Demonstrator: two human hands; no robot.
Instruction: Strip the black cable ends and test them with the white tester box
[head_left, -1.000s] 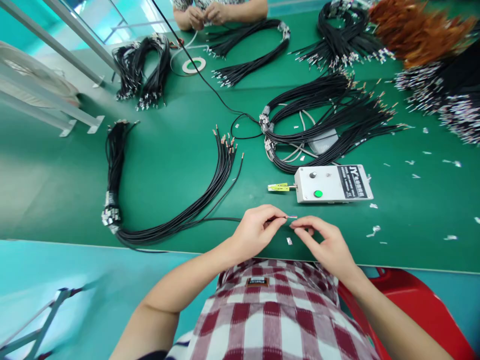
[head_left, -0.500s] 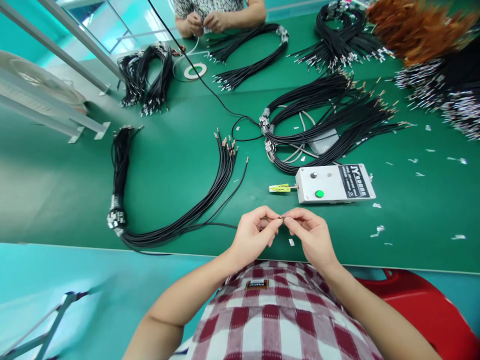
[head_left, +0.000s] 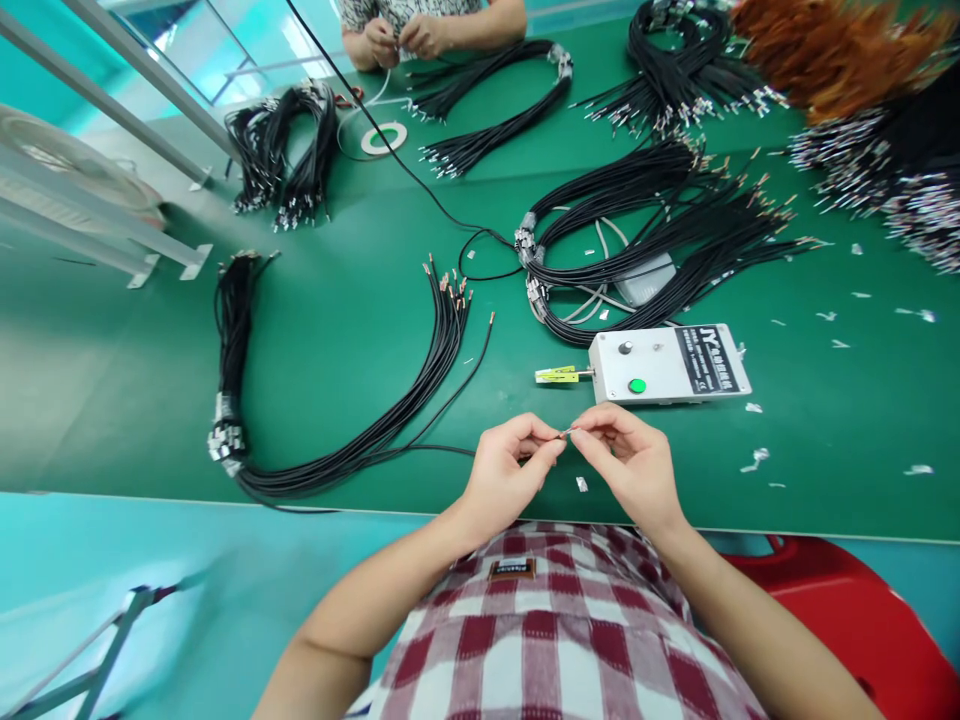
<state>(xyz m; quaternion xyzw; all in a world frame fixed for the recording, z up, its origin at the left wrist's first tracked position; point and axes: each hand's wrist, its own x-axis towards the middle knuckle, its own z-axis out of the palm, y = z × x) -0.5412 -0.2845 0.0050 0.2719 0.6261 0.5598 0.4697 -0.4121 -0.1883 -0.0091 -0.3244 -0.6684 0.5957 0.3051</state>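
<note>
Near edge: here we are, left hand [head_left: 517, 465] and right hand [head_left: 628, 465] side by side over the table [head_left: 165, 390].
Control box [head_left: 660, 365]: just beyond the right hand, clip [head_left: 556, 375] at its left end, scraps [head_left: 755, 459] out to its right.
Left bundle [head_left: 330, 477]: well left, one cable [head_left: 446, 449] stretching across to the left hand.
Middle bundles [head_left: 697, 225]: right behind the box!
Tape roll [head_left: 370, 143]: far side, between the far-left bundle [head_left: 319, 150] and one before a co-worker [head_left: 426, 36].
Chair [head_left: 847, 620]: below the table's edge, over on the right.
</note>
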